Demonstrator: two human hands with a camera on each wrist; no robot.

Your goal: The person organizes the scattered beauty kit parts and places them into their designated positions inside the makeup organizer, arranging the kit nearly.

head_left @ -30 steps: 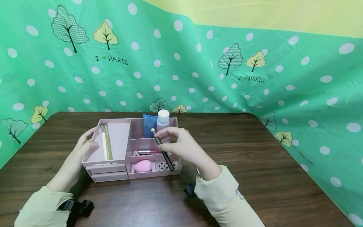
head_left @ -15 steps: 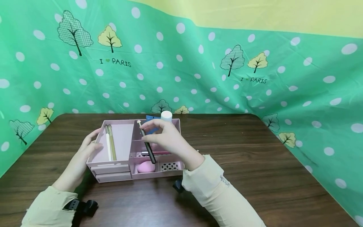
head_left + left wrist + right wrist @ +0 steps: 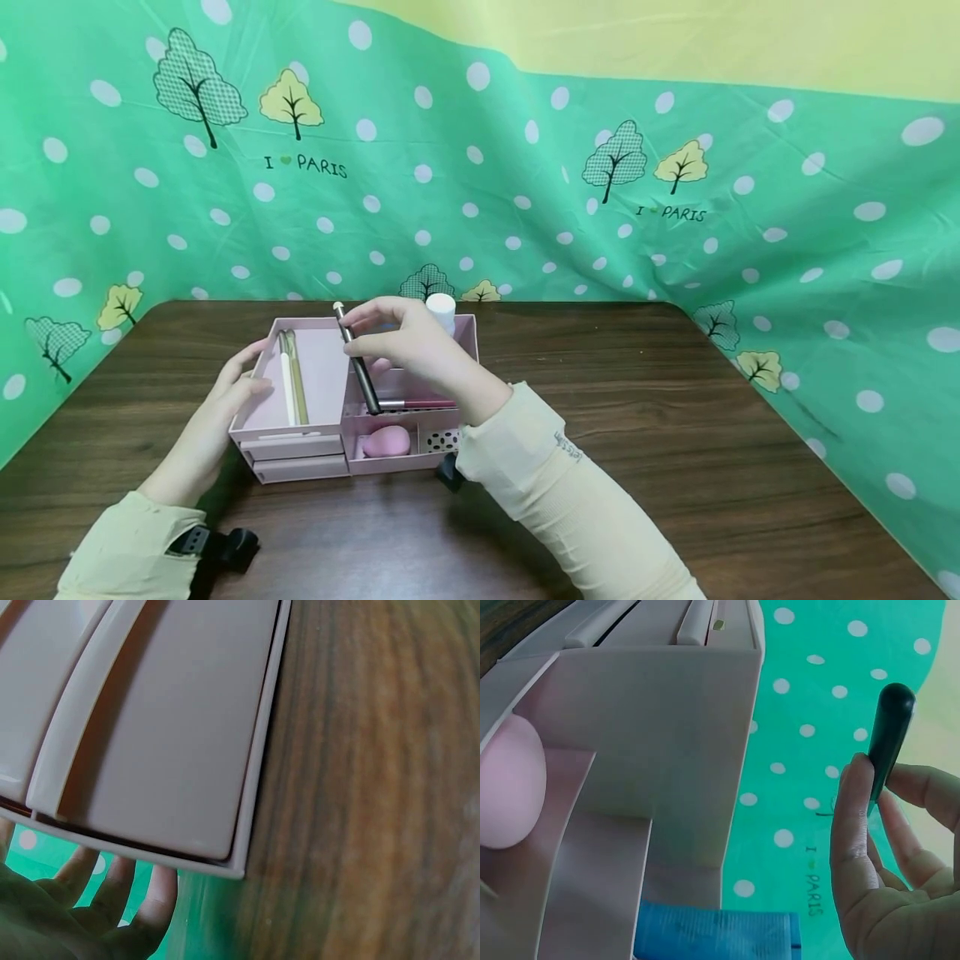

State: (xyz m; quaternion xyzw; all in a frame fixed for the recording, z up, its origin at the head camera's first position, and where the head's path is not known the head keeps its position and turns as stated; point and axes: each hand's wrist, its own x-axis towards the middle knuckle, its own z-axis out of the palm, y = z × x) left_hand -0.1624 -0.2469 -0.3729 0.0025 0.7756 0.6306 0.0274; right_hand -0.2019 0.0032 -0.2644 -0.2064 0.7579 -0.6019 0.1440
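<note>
My right hand (image 3: 420, 346) pinches a dark-handled makeup brush (image 3: 364, 379) between thumb and fingers. The brush slants over the divider of a pink makeup organizer (image 3: 324, 367), its pale tip up and its rounded dark end (image 3: 894, 720) down. At the organizer's left side, my left hand (image 3: 198, 429) grips the wall, thumb at the rim. Its fingers (image 3: 157, 900) line the side in the left wrist view. In the organizer's left tray lie a white slim stick (image 3: 288, 390) and an olive one (image 3: 299, 383), side by side.
A pink makeup sponge (image 3: 387, 442) sits in the front compartment. Behind it lies a pink-and-silver slim stick (image 3: 420, 404). At the back stand a white-capped bottle (image 3: 441, 308) and a blue tube (image 3: 720, 930). Two drawers (image 3: 296, 458) face the front of the wooden table (image 3: 637, 417).
My right hand has carried the brush leftward, from over the right compartments to the divider beside the left tray. My left hand keeps its grip on the organizer. The view has shifted slightly.
</note>
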